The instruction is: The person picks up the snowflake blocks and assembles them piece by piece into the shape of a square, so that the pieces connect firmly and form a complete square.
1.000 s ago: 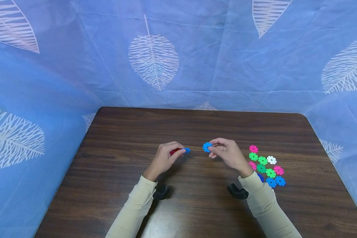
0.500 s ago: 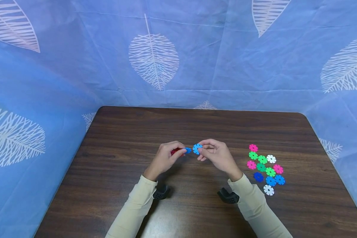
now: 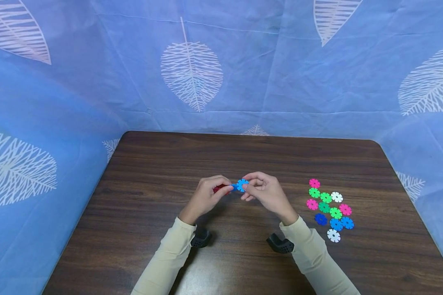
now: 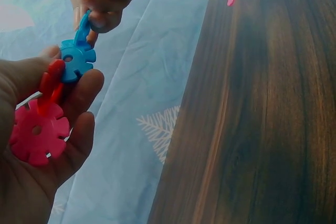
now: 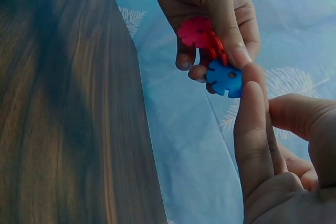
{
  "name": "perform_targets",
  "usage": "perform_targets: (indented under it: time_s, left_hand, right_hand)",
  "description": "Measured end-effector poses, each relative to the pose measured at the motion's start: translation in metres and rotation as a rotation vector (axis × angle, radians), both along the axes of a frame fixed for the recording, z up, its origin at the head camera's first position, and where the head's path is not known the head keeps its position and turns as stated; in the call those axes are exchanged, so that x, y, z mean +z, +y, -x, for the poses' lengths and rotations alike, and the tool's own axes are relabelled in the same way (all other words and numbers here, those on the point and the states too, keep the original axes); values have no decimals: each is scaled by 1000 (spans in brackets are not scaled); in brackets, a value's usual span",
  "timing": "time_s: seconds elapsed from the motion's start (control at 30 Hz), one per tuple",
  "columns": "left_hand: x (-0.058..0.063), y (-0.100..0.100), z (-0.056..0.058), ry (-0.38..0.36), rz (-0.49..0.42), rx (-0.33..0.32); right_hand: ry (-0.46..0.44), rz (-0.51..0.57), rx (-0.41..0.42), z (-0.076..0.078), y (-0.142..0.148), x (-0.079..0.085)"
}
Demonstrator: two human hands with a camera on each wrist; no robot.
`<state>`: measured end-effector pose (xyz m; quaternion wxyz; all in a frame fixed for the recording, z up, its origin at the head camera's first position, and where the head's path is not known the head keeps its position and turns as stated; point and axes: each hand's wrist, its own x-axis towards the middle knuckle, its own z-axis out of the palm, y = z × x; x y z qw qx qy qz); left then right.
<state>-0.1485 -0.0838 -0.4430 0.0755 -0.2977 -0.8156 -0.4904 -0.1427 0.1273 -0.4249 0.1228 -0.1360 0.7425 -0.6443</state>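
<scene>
So closest in, at the bottom of the head view, two cream sleeves (image 3: 162, 258) come up, each with a black wrist unit (image 3: 280, 243) on its inner side. Just past that, lower right, there's a white disc (image 3: 334, 235) lying flat, then two blue discs (image 3: 342, 223) and a dark blue disc (image 3: 320, 219), and above those a loose bunch of green discs (image 3: 335, 213), pink discs (image 3: 345, 209) and another white one.

Middle of the frame is where the hands are. Left hand (image 3: 208, 194) has thumb and fingers pinched on a little chain: pink notched disc (image 4: 39, 132) by the palm, red disc (image 4: 51, 85) next, notched blue disc (image 4: 76, 60) at the tip. Right hand (image 3: 269, 194) pinches a lighter blue disc (image 3: 242, 185), edge up against that blue tip; can't tell if it's actually slotted in.

Dark wood table (image 3: 170, 151) runs back behind them, and a blue cloth (image 3: 243, 73) with white leaf prints fills the top.
</scene>
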Motion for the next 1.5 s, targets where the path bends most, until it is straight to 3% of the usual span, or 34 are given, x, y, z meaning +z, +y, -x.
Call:
perform_targets:
  time_s: [0.17, 0.37, 0.47, 0.9, 1.17, 1.3, 1.5]
  left_hand:
    - [1, 0, -1, 32, -10, 6]
    - [2, 3, -3, 138, 10, 2]
    - [3, 4, -4, 177, 28, 10]
    - [1, 7, -6, 212, -3, 18]
    - [-2, 10, -5, 286, -59, 12]
    - [-3, 7, -4, 284, -39, 6]
    - [-1, -1, -4, 187, 33, -21]
  right_hand:
    - [-53, -5, -13, -1, 0, 0]
    - [-138, 41, -23, -4, -1, 0]
    - [-135, 41, -29, -6, -2, 1]
    - [-144, 118, -59, -11, -7, -3]
    - [-166, 146, -64, -13, -10, -1]
    - [-143, 109, -47, -13, -12, -3]
    - [-115, 42, 1, -13, -10, -10]
